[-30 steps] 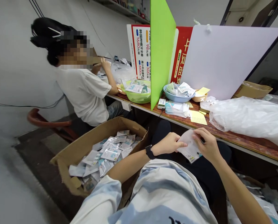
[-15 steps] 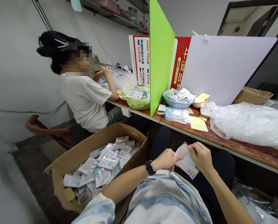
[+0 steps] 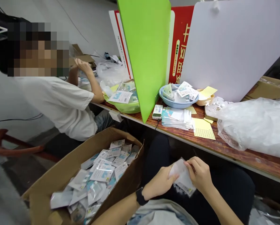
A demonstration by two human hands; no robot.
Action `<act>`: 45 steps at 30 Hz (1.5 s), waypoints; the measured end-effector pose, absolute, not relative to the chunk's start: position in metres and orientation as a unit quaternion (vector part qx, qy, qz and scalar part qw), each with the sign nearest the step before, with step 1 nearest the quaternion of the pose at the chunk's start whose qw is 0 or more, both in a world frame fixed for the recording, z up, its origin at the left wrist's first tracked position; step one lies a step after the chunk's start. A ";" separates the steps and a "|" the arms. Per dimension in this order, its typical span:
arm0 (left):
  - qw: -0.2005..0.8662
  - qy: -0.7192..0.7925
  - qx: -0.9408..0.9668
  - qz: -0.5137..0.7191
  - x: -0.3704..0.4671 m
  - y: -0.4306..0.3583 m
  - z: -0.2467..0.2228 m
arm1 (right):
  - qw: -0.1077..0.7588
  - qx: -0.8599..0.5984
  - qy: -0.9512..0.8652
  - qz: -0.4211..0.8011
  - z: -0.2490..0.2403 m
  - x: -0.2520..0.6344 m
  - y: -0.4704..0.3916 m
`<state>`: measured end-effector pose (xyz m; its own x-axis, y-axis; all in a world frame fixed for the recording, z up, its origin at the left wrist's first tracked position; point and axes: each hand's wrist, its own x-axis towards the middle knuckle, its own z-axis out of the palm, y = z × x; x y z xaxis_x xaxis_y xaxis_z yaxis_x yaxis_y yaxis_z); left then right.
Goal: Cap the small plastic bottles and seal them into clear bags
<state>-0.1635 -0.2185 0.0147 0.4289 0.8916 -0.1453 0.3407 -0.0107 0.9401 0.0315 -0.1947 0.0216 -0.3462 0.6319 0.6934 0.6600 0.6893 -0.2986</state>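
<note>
A small clear plastic packet (image 3: 182, 175) with a white card and a barcode label at its lower end is held above my lap. My left hand (image 3: 162, 181) grips its left side, thumb laid over the front. The fingers of my right hand (image 3: 198, 172) pinch its upper right edge. What lies inside the packet is hard to make out. To the left of my legs stands a cardboard box (image 3: 44, 189) holding many similar packets (image 3: 103, 170).
On the wooden table (image 3: 254, 164) are a blue bowl (image 3: 177, 104) of packets, a stack of flat packets (image 3: 176, 118), yellow sticker sheets (image 3: 203, 128), and a large plastic bag (image 3: 254, 125). A green divider (image 3: 145, 56) stands upright. A co-worker (image 3: 60, 103) sits at the left.
My view has tilted down and come closer to the table. Both hands keep hold of the packet, which sits slightly lower in view and turned a little.
</note>
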 end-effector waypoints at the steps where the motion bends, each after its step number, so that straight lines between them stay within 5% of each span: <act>1: 0.574 0.438 0.633 0.279 -0.162 -0.213 0.018 | 0.416 -0.394 -0.819 -0.021 0.028 0.033 -0.189; 4: 0.709 0.399 0.514 0.273 -0.153 -0.191 0.026 | 0.408 -0.393 -0.823 -0.038 0.047 0.038 -0.168; 7: 0.707 0.417 0.501 0.274 -0.148 -0.161 0.043 | 0.401 -0.398 -0.822 -0.080 0.064 0.051 -0.138; 16: 0.129 0.526 0.629 0.558 -0.164 -0.029 0.166 | 0.432 -0.481 -0.751 -0.136 0.080 0.113 -0.056; 20: -0.022 0.505 0.639 0.580 -0.147 0.072 0.180 | 0.413 -0.485 -0.762 -0.119 0.064 0.115 -0.042; 25: -0.020 0.577 0.739 0.348 -0.117 0.126 0.139 | 0.387 -0.519 -0.757 -0.096 0.046 0.124 -0.035; 32: -0.069 0.347 0.820 0.450 -0.065 0.010 0.056 | 0.315 -0.592 -0.737 -0.084 0.032 0.163 -0.006; 39: 0.000 0.127 0.889 0.440 -0.011 -0.049 0.002 | 0.235 -0.623 -0.742 -0.069 0.026 0.181 0.045; 45: 0.008 -0.038 0.933 0.357 0.010 -0.059 -0.048 | 0.168 -0.680 -0.709 -0.077 0.068 0.194 0.113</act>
<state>0.0104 -0.0585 -0.0480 0.7429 -0.0654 0.6662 -0.0772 -0.9969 -0.0118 0.1945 0.1129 0.0676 -0.0184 0.9394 0.3424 0.9908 0.0631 -0.1199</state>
